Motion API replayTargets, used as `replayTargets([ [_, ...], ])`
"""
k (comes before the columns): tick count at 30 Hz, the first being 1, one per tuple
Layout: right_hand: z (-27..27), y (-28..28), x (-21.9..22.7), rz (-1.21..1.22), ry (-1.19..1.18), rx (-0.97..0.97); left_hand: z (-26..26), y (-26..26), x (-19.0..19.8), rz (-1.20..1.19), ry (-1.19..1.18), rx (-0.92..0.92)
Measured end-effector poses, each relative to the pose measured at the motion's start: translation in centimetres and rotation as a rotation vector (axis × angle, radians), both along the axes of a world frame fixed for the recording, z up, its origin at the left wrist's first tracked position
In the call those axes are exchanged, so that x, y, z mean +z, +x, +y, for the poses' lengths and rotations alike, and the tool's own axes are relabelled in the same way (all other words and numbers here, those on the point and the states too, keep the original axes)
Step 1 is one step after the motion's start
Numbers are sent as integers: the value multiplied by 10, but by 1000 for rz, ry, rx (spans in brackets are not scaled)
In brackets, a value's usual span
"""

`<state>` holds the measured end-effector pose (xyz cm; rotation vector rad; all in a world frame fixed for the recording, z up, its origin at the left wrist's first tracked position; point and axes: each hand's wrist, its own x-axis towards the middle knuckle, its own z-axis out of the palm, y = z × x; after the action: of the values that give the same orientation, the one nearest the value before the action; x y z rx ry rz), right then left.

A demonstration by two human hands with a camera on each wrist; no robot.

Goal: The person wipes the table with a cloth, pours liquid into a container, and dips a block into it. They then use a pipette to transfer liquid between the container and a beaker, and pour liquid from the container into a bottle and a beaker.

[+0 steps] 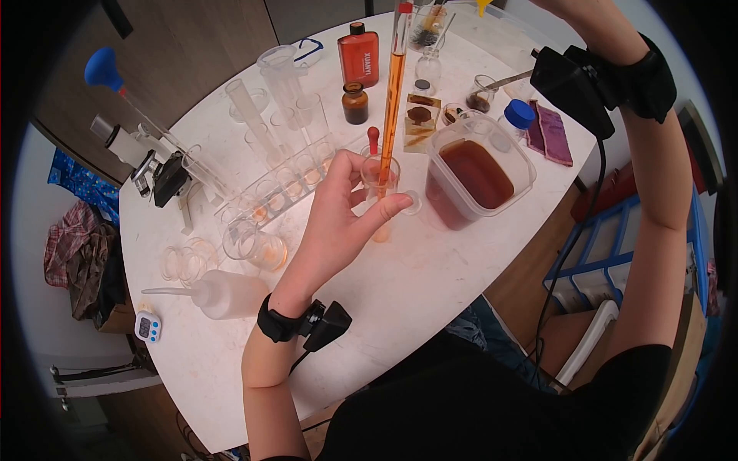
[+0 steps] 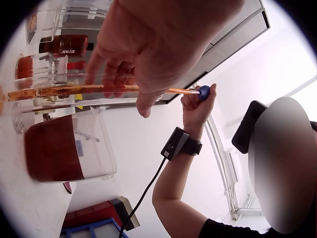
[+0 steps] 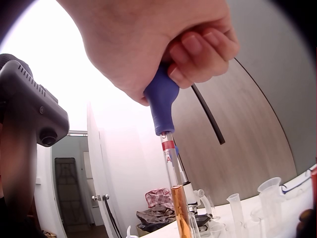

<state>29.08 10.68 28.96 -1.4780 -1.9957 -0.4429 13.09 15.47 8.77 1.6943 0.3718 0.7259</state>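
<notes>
My right hand (image 3: 198, 49) grips a blue rubber bulb (image 3: 162, 96) fitted on the top of a long glass pipette (image 3: 168, 153). Orange liquid fills much of the pipette (image 1: 395, 84), which stands nearly upright, its lower part inside a clear cylinder (image 1: 381, 170). Thumb and fingers of my left hand (image 1: 327, 215) curl round this cylinder near its rim, low over the white table. In the left wrist view, the pipette passes between that thumb and the fingers; the bulb (image 2: 204, 92) appears high up in the right hand. In the head view the bulb is out of frame.
A clear tub (image 1: 477, 173) of dark red-brown liquid stands right of the cylinder. To its left are a test-tube rack (image 1: 280, 180), beakers (image 1: 250, 242) and a wash bottle (image 1: 227, 294). Behind stand a brown bottle (image 1: 355, 104), a red bottle (image 1: 359, 58) and, far left, a microscope (image 1: 165, 173).
</notes>
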Motion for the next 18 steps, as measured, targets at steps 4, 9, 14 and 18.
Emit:
replayTargets([
  [4,-3,0,8,63,-100,40,0,0,1,15,-1,-2],
  [9,-1,1,4,14,-11,53,0,0,1,18,0,-2],
  [14,2,2,-3,-27,45,55,-1,-1,4,54,33,-5],
  [18,0,1,0,6,4,30,0,-1,3,62,50,3],
])
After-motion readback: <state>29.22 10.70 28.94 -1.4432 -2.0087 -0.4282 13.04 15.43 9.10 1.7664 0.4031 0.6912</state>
